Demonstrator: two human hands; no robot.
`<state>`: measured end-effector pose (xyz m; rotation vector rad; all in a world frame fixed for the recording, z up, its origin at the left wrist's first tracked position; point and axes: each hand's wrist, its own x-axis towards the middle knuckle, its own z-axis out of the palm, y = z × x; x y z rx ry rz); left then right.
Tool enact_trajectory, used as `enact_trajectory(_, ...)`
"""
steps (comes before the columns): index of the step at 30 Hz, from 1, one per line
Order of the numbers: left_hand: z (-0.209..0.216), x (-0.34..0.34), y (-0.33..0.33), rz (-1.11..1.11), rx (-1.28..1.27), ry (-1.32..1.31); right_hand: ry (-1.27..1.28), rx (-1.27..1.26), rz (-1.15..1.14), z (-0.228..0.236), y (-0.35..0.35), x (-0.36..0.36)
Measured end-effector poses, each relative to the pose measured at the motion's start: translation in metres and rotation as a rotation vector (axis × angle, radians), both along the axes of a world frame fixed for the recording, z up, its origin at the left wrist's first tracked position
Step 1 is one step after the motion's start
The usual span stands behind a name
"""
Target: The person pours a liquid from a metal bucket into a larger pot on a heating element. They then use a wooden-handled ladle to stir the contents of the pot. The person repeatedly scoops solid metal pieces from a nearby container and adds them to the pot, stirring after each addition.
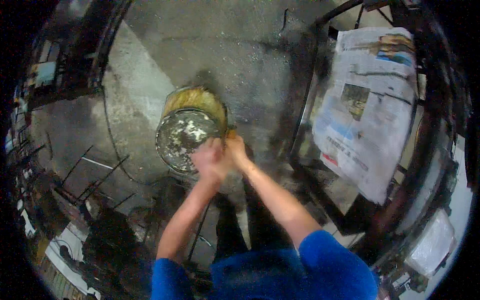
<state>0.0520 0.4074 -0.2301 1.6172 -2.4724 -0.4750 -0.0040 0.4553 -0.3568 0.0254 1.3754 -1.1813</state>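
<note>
A round container (192,102) with yellowish, stained sides stands on the floor ahead of me. Its round dark face (182,135), blotched with white patches, is toward me. My left hand (207,157) is over the lower right of that face; motion smears its fingers. Close beside it, at the container's right edge, my right hand (236,150) has its fingers curled in. A small orange-brown bit shows at its fingertips, but what it grips is hidden. Both forearms reach forward from blue sleeves.
To the right, newspaper sheets (370,105) cover a dark-framed stand. A thin dark cable (111,135) runs over the grey concrete floor (235,60) on the left. Thin metal frames (95,172) and clutter lie at the lower left. A clear plastic-wrapped package (432,242) is at the lower right.
</note>
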Motion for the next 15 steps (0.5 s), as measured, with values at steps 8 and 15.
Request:
enact_trajectory(8,-0.238,-0.086,0.010,-0.061,0.136,0.042,1.072,-0.004,0.757,-0.243,0.027,-0.105)
enact_trajectory(15,-0.250,-0.068,-0.012,0.053,0.292,0.084,0.241,0.280,-0.077,-0.234,0.024,-0.071)
